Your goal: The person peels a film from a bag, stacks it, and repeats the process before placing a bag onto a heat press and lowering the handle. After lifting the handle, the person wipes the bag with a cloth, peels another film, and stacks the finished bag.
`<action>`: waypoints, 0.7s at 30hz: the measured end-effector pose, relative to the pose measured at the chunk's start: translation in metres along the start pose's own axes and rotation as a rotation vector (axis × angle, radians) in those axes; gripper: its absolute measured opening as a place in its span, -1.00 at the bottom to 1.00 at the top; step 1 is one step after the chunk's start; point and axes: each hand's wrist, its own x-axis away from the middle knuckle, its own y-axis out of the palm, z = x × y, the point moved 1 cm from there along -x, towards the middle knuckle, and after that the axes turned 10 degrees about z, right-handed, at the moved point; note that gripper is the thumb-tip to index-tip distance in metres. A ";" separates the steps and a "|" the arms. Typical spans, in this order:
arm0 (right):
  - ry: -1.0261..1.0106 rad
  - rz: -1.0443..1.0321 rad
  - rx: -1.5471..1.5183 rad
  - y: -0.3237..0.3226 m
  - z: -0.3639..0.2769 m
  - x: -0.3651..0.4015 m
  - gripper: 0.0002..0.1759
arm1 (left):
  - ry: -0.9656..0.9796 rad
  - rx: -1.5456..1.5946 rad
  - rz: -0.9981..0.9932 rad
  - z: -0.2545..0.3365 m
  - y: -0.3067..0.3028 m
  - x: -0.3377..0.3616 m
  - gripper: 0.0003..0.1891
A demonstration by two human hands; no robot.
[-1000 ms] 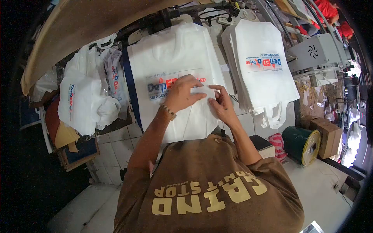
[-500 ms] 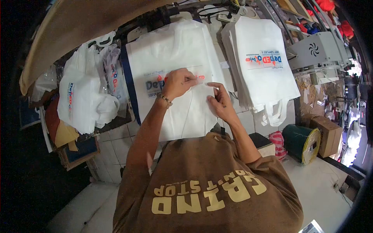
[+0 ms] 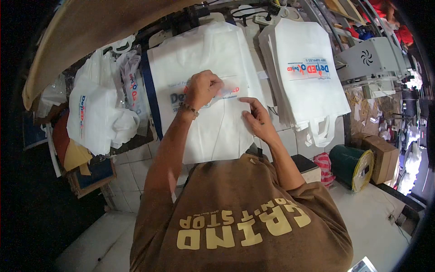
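Note:
A white tote bag [image 3: 217, 136] lies flat in front of me with a blue and red "DepED" print across its middle. My left hand [image 3: 202, 88], a bead bracelet on its wrist, is closed on a thin clear film sheet [image 3: 232, 87] and lifts it off the print. My right hand [image 3: 257, 120] rests flat on the bag just right of the print, fingers spread, holding the fabric down.
A stack of printed white bags [image 3: 308, 90] lies to the right. Loose bags [image 3: 97, 113] are heaped on the left. A white machine [image 3: 371, 61] stands far right, with a green roll [image 3: 351, 167] and a cardboard box [image 3: 383, 158] below it.
My left hand has moved up and away from me, closing into a fist and peeling the film off the print. My right hand has stayed in place on the bag.

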 end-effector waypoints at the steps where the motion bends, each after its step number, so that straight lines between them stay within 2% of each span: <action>1: 0.001 -0.001 -0.001 0.000 0.001 0.000 -0.52 | -0.020 0.015 -0.007 0.002 -0.005 -0.003 -0.85; 9: 0.027 0.015 0.011 0.002 -0.003 0.001 -0.54 | -0.070 0.056 -0.033 -0.014 -0.016 -0.020 -0.87; 12: 0.097 0.010 0.004 0.002 -0.014 0.003 -0.55 | -0.051 -0.016 -0.005 -0.021 -0.022 -0.028 -0.86; 16: 0.022 0.020 -0.006 0.003 -0.008 0.000 -0.56 | -0.035 -0.028 0.047 -0.038 -0.031 -0.039 -0.85; 18: 0.155 0.008 -0.017 0.002 -0.012 0.003 -0.56 | -0.029 -0.041 0.063 -0.044 -0.034 -0.044 -0.85; 21: 0.121 -0.011 0.038 -0.001 -0.008 0.002 -0.56 | 0.029 -0.072 0.164 -0.054 -0.044 -0.056 -0.88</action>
